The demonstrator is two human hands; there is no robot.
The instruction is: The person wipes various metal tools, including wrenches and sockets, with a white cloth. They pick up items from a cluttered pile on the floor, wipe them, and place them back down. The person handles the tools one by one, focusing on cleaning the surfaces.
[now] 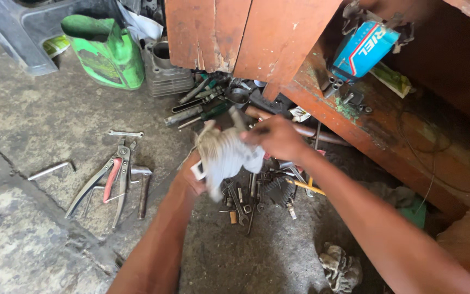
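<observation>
Both my hands hold a pale grey finned metal part [225,155], blurred by motion, above a pile of tools on the concrete floor. My left hand [189,177] grips it from below at its left side. My right hand [276,137] closes over its upper right end. Under the part lie several spanners, bolts and small dark pieces [257,198].
Large pliers with a red handle [110,179], a hammer [143,188], an L-shaped key [51,170] and a small spanner [126,133] lie to the left. A green cut jug [107,51] and a finned cylinder [165,71] stand behind. An orange wooden bench [354,117] with a blue box [363,48] is at right. A dirty rag [341,268] lies at the bottom right.
</observation>
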